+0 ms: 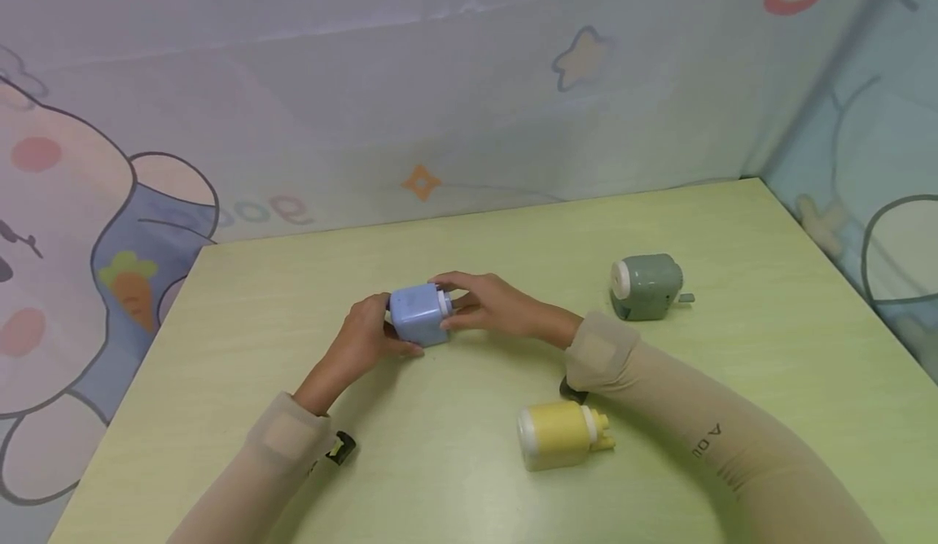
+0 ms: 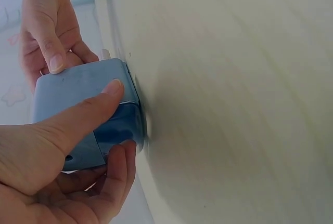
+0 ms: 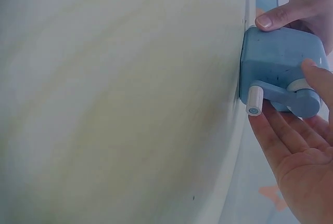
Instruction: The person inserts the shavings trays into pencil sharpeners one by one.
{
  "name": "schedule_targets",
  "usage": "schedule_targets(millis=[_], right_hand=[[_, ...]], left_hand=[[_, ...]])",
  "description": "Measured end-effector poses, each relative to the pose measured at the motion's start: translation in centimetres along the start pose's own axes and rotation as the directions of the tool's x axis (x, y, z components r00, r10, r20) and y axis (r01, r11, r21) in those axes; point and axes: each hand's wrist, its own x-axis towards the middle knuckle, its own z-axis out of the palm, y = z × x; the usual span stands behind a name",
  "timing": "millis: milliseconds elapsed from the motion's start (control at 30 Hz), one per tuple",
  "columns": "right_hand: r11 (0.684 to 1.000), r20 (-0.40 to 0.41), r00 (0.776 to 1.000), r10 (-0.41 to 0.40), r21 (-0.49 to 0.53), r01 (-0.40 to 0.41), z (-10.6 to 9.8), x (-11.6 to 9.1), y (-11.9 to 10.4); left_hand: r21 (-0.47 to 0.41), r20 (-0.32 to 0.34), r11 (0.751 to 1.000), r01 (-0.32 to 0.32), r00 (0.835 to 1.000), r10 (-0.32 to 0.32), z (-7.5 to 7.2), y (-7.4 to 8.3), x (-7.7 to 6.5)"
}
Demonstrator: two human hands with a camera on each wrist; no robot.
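Note:
A blue crank pencil sharpener [image 1: 416,314] stands at the middle of the table, between the two hands. My left hand [image 1: 364,334] grips its left end, thumb along one side and fingers curled round the other, as the left wrist view shows. The right hand [image 1: 493,304] holds the crank end between thumb and fingers. In the right wrist view, the crank arm [image 3: 278,94] ends in a white knob [image 3: 254,101], with the right fingers behind and below it. The right thumb [image 3: 312,68] lies at the sharpener's side near the white collar.
A dark green crank sharpener [image 1: 648,287] stands at the back right of the table [image 1: 755,283]. Nearer, a yellow sharpener-like object [image 1: 558,436] with a white end sits below the right forearm. Printed cloth [image 1: 469,104] hangs behind the table.

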Motion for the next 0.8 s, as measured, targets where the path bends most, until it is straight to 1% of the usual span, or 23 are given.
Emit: schedule_targets(millis=[167, 367, 633, 800], right_hand=[[1.000, 0.009, 1.000, 0.000, -0.018, 0.000, -0.02, -0.03, 0.01], [1.000, 0.008, 1.000, -0.001, -0.017, 0.001, -0.12, -0.08, 0.27], [0.998, 0.015, 0.998, 0.061, -0.025, -0.061, -0.41, -0.35, 0.36], [0.996, 0.025, 0.997, 0.076, -0.040, -0.075, -0.66, -0.79, 0.87]], left_hand=[[0.000, 0.002, 1.000, 0.005, 1.000, -0.005, 0.18, -0.35, -0.09], [-0.031, 0.005, 0.999, 0.012, 1.000, -0.012, 0.39, -0.54, -0.14], [-0.046, 0.009, 0.999, 0.024, 1.000, -0.024, 0.34, -0.32, -0.12], [-0.038, 0.010, 0.998, 0.043, 0.999, -0.042, 0.38, -0.33, -0.17]])
